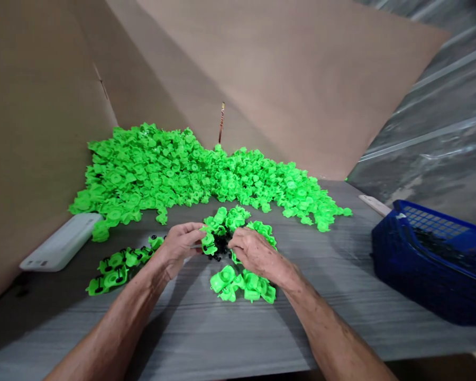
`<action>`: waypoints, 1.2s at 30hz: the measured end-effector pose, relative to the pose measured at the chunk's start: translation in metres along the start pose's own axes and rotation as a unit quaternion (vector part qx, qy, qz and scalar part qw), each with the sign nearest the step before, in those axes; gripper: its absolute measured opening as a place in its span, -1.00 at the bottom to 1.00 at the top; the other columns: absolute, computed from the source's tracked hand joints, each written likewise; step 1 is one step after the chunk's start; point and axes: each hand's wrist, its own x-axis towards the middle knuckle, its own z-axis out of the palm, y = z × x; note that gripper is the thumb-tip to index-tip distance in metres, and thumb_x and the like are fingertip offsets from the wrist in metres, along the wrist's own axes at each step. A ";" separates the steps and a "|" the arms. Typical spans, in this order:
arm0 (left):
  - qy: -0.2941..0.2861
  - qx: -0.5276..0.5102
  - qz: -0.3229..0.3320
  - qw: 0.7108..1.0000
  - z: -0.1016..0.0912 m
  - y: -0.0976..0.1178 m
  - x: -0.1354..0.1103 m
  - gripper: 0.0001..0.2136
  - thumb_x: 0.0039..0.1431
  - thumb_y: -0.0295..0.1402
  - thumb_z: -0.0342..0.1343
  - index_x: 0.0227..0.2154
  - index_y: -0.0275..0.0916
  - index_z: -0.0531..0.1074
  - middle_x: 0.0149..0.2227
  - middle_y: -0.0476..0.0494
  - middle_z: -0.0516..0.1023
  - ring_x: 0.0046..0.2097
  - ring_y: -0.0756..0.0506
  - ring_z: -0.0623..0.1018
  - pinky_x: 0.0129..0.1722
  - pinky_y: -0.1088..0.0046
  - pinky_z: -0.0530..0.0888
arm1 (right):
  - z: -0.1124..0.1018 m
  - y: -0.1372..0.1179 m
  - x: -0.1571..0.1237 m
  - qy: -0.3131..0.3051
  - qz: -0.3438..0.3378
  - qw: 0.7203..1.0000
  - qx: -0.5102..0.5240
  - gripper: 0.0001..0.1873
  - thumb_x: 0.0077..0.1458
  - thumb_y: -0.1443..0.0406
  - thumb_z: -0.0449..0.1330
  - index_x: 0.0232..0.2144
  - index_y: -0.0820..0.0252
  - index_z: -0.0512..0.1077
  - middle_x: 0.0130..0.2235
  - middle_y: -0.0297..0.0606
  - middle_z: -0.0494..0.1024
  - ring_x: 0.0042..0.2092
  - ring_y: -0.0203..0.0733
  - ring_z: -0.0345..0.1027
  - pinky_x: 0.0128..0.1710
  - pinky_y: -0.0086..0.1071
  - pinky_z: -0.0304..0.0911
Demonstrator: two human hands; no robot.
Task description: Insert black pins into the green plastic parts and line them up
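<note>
My left hand pinches a bright green plastic toy car body with a black wheel piece showing on it. Beside it, my right hand has its fingers closed at the edge of a small heap of black wheel pieces; whatever they grip is hidden. Loose green car bodies ring the heap on the near and far sides. To the left of my left hand lie several green cars fitted with black wheels, grouped in rows.
A large pile of green car bodies spreads along the back of the grey table, against brown boards. On the left lies a white power bank. A blue basket holding black parts stands at the right.
</note>
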 end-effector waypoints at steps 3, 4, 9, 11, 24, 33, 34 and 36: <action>-0.004 -0.020 -0.009 1.000 0.000 -0.002 0.001 -0.66 -0.31 -0.34 0.36 -0.40 -0.33 0.46 -0.51 -0.07 0.53 -0.49 -0.04 0.52 -0.45 0.41 0.48 | 0.001 0.004 -0.001 0.030 0.006 0.999 0.041 -0.67 -0.02 0.58 0.13 -0.23 0.26 0.56 -0.23 -0.17 0.52 -0.16 -0.17 0.38 -0.12 -0.37 0.22; -0.009 -0.020 -0.010 1.000 0.000 -0.003 0.001 -0.65 -0.29 -0.33 0.36 -0.37 -0.32 0.45 -0.51 -0.06 0.52 -0.49 -0.05 0.52 -0.47 0.40 0.48 | 0.002 0.006 -0.001 0.040 0.009 0.998 0.047 -0.66 -0.04 0.58 0.14 -0.24 0.26 0.56 -0.23 -0.17 0.52 -0.16 -0.16 0.38 -0.12 -0.36 0.22; -0.021 -0.002 -0.015 1.000 -0.001 -0.011 0.005 -0.63 -0.22 -0.24 0.38 -0.36 -0.30 0.42 -0.53 -0.01 0.47 -0.55 -0.02 0.49 -0.62 0.53 0.35 | 0.006 0.012 0.000 0.087 0.024 0.995 0.046 -0.78 0.01 0.54 0.16 -0.36 0.22 0.55 -0.37 -0.26 0.50 -0.30 -0.22 0.37 -0.24 -0.39 0.21; -0.035 -0.008 -0.017 0.999 -0.001 -0.014 0.006 -0.63 -0.20 -0.20 0.37 -0.36 -0.30 0.43 -0.55 0.02 0.44 -0.58 0.01 0.46 -0.66 0.57 0.28 | 0.006 0.014 0.000 0.099 0.015 0.994 0.052 -0.80 0.04 0.52 0.17 -0.37 0.21 0.54 -0.38 -0.28 0.49 -0.32 -0.24 0.37 -0.26 -0.40 0.20; -0.083 0.023 -0.063 0.994 0.004 -0.013 0.000 -0.75 0.04 -0.20 0.21 -0.34 -0.31 0.45 -0.52 -0.13 0.51 -0.58 0.00 0.46 -0.63 0.55 0.32 | 0.001 -0.011 0.001 0.242 -0.094 0.950 0.174 -0.85 0.19 0.39 0.12 -0.41 0.21 0.46 -0.42 -0.29 0.50 -0.34 -0.27 0.37 -0.29 -0.41 0.25; -0.100 0.032 -0.025 0.994 0.006 -0.019 -0.001 -0.61 -0.08 0.00 0.26 -0.45 -0.29 0.45 -0.56 -0.01 0.44 -0.60 0.06 0.37 -0.64 0.56 0.21 | 0.013 -0.018 0.004 0.261 -0.115 0.945 0.162 -0.82 0.21 0.39 0.09 -0.41 0.20 0.45 -0.41 -0.25 0.51 -0.32 -0.23 0.36 -0.27 -0.36 0.27; -0.099 0.035 -0.024 0.994 0.006 -0.018 -0.001 -0.59 -0.09 0.02 0.26 -0.46 -0.29 0.45 -0.57 0.00 0.44 -0.60 0.06 0.36 -0.64 0.56 0.20 | 0.013 -0.018 0.004 0.251 -0.115 0.948 0.159 -0.82 0.21 0.38 0.09 -0.41 0.20 0.45 -0.41 -0.25 0.51 -0.32 -0.22 0.36 -0.27 -0.35 0.27; -0.101 0.044 -0.023 0.994 0.005 -0.018 -0.001 -0.59 -0.09 0.03 0.25 -0.47 -0.28 0.45 -0.58 0.01 0.43 -0.60 0.07 0.35 -0.63 0.56 0.18 | 0.012 -0.018 0.004 0.234 -0.116 0.953 0.153 -0.81 0.22 0.38 0.07 -0.41 0.19 0.45 -0.41 -0.25 0.50 -0.32 -0.22 0.35 -0.25 -0.34 0.27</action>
